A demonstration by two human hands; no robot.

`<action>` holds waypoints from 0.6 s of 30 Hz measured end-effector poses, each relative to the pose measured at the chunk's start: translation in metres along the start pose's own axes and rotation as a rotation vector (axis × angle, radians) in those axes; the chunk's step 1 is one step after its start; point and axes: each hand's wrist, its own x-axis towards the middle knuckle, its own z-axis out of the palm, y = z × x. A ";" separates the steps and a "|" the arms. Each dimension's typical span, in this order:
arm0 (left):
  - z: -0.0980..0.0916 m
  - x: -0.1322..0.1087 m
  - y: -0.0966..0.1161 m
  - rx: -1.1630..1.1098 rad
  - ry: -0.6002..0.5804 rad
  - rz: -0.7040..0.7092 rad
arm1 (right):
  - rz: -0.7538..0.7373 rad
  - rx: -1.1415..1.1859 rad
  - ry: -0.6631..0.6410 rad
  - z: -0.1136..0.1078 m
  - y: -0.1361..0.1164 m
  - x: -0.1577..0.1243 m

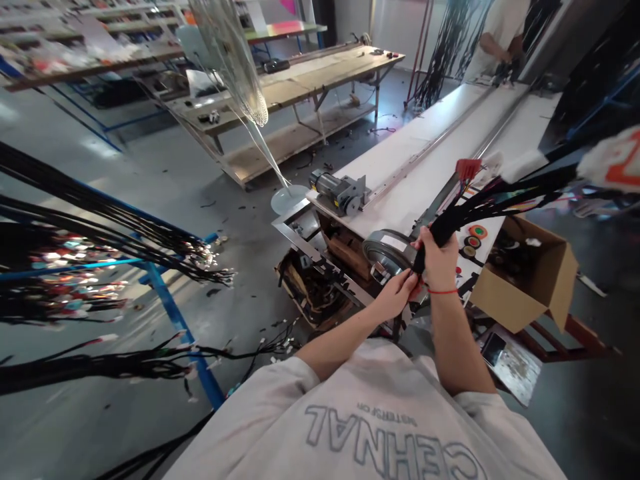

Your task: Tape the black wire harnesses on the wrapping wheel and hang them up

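A thick black wire harness (453, 223) slants across the near end of the white workbench. My right hand (441, 259), with a red string at its wrist, is wrapped round the bundle. Lower down, my left hand (399, 293) is closed at the harness's near end; its fingertips are partly hidden there. Beyond my hands, the harness splits into several black branches, with a red connector (468, 168) near them. Just left of my right hand is a round grey disc-shaped part (393, 245) with a pale label, at the bench end.
A motor (333, 190) sits on the bench's left corner. Rolls of coloured tape (473, 241) lie to the right, beside an open cardboard box (520, 300). Black cables hang on a blue rack (165, 300) at left. A fan (230, 60) stands beyond; another person (500, 40) works at the far end.
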 end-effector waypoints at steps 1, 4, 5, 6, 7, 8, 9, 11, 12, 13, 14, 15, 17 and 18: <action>-0.004 -0.001 0.003 -0.059 -0.061 -0.013 | 0.023 0.088 -0.009 -0.001 -0.009 0.005; -0.015 -0.013 0.006 -0.189 -0.237 -0.082 | 0.004 0.301 0.029 -0.009 -0.041 0.027; -0.017 -0.019 0.004 -0.202 -0.270 -0.104 | -0.026 0.336 0.057 -0.012 -0.049 0.033; -0.020 -0.025 0.000 -0.193 -0.294 -0.124 | -0.051 0.345 0.066 -0.014 -0.055 0.036; -0.022 -0.031 -0.005 -0.162 -0.307 -0.145 | -0.062 0.330 0.045 -0.015 -0.059 0.037; -0.025 -0.036 -0.010 -0.117 -0.310 -0.166 | -0.064 0.294 0.005 -0.014 -0.059 0.034; -0.029 -0.040 -0.016 -0.073 -0.299 -0.182 | -0.057 0.240 -0.049 -0.013 -0.056 0.029; -0.042 -0.045 -0.023 -0.051 -0.234 -0.179 | 0.005 0.092 -0.190 -0.009 -0.040 0.010; -0.050 -0.045 -0.023 -0.087 -0.174 -0.150 | 0.065 0.001 -0.278 -0.006 -0.028 -0.002; -0.059 -0.045 -0.022 -0.136 -0.098 -0.106 | 0.138 -0.094 -0.376 -0.003 -0.014 -0.015; -0.068 -0.044 -0.018 -0.176 -0.012 -0.059 | 0.212 -0.185 -0.478 0.001 0.000 -0.028; -0.077 -0.043 -0.013 -0.197 0.080 -0.021 | 0.275 -0.267 -0.568 0.005 0.014 -0.042; -0.090 -0.043 -0.002 -0.216 0.261 -0.037 | 0.348 -0.401 -0.678 0.011 0.038 -0.067; -0.094 -0.044 0.003 -0.245 0.338 -0.093 | 0.370 -0.451 -0.708 0.012 0.046 -0.079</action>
